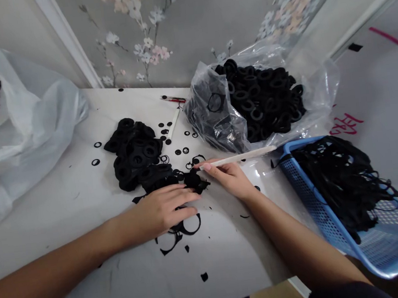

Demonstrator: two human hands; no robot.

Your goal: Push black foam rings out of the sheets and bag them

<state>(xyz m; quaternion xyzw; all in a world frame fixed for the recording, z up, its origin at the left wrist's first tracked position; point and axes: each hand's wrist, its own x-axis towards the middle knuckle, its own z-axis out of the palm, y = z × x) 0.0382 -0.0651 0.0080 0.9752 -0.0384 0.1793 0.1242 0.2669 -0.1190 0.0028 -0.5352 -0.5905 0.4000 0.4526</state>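
My right hand [229, 176] is closed on a thin pale stick [247, 155], which points off to the right above the table. Beside it, my left hand [166, 208] lies palm down with its fingers spread, over black scraps. Small black pieces [194, 180] lie between the two hands. A heap of black rings [136, 152] sits just beyond my left hand. Thin black ring-shaped offcuts [192, 224] show below my left fingers. Whether my left fingertips press on a piece is hard to tell.
A clear plastic bag [214, 127] full of black rings stands at the back right. The blue basket [390, 258] at the right holds black offcuts. At the left is a white bag [46, 114] with black material. A red cutter [173, 99] and a white strip [173, 124] lie at the back.
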